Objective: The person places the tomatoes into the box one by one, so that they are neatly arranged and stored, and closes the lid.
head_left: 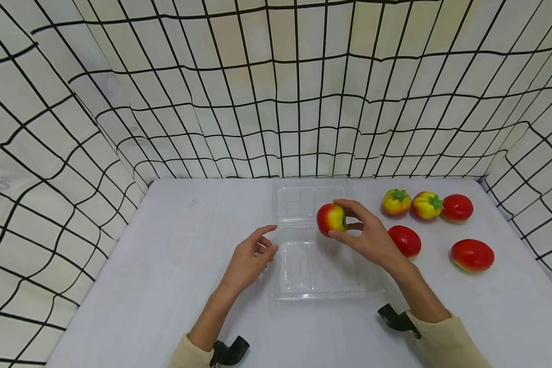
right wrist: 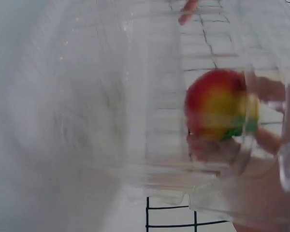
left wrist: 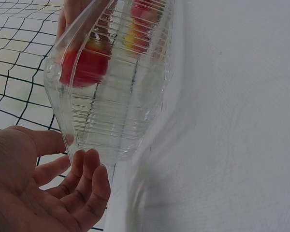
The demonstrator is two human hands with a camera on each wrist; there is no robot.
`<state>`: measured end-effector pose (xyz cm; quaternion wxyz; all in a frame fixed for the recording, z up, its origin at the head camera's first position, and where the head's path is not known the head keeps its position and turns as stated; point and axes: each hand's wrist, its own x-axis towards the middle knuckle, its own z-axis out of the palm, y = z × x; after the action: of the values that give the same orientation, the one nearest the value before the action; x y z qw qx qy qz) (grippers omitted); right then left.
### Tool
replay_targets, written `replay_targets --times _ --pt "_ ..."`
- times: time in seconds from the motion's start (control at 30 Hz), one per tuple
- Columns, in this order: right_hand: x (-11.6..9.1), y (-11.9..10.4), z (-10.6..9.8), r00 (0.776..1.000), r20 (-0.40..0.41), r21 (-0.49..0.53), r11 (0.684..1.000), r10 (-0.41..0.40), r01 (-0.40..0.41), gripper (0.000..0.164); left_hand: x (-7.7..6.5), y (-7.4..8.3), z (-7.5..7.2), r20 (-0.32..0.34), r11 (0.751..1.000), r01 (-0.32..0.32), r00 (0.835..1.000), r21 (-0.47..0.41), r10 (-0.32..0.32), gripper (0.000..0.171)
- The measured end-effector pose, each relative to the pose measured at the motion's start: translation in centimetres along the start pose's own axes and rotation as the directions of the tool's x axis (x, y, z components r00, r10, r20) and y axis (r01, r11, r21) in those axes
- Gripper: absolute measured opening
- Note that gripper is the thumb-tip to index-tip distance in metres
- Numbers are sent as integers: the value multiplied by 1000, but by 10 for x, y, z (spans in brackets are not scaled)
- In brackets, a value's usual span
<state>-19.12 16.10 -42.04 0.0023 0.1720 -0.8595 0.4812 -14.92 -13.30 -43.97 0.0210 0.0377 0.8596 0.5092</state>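
Observation:
A clear plastic clamshell box (head_left: 322,294) lies opened out on the white table. Over its right part, my right hand (head_left: 372,237) pinches a red-and-yellow artificial fruit (head_left: 329,220) with a green leafy top, thumb below and fingers above. Through the clear plastic, the right wrist view shows this fruit (right wrist: 215,104) between the fingers. My left hand (head_left: 250,258) is at the box's left edge, fingers loosely bent and holding nothing. In the left wrist view its fingertips are close to the box rim (left wrist: 58,111); whether they touch it I cannot tell.
Right of the box lie several more such fruits: two show green tops, a yellow one (head_left: 396,202) and its neighbour (head_left: 427,205). Red ones lie beside (head_left: 457,208) and nearer (head_left: 405,241). Black netting (head_left: 299,61) over white walls encloses the table's (head_left: 188,245) back and sides.

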Motion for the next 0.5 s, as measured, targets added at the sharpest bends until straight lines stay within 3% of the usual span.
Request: replay_targets --times 0.5 --pt "1 -7 14 999 38 34 999 13 -14 77 1 1 0 1 999 22 1000 -27 -22 50"
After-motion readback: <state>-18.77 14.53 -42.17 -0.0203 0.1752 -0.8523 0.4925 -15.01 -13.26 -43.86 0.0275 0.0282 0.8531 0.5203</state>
